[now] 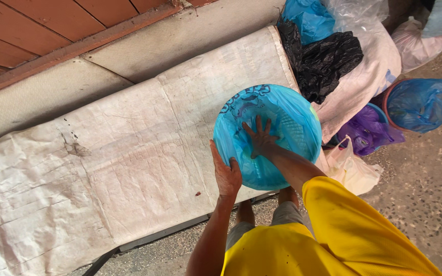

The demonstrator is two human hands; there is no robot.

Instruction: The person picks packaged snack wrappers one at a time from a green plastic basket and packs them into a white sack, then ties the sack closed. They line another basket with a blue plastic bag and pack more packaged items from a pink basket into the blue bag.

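Gripping the near rim of a round blue basket [282, 110], the left hand [226, 176] has its thumb hooked over the edge and its fingers wrapped under the outside wall, which keeps the basket tipped up towards the person instead of lying flat. A thin blue plastic bag [239, 145] lines the basket, and the right hand [259, 140] reaches down inside it with fingers [258, 124] spread wide and flat, pressing the plastic against the basket's base; that hand clasps nothing, it only pushes. The splayed pose looks suited to smoothing the liner into the curve of the bowl.

The basket hangs in the air just above the right end of a long surface [103, 168] covered with a creased white woven sheet, resting on nothing but the left hand's grip. A few dark specks lie on the sheet, well apart from the hands.

Heaped at the far end of the surface are a black plastic bag [326, 61] and a large white sack [369, 76]; a purple bag [367, 130] and another blue bag [420, 102] sit on the concrete floor [425, 194] beside them.
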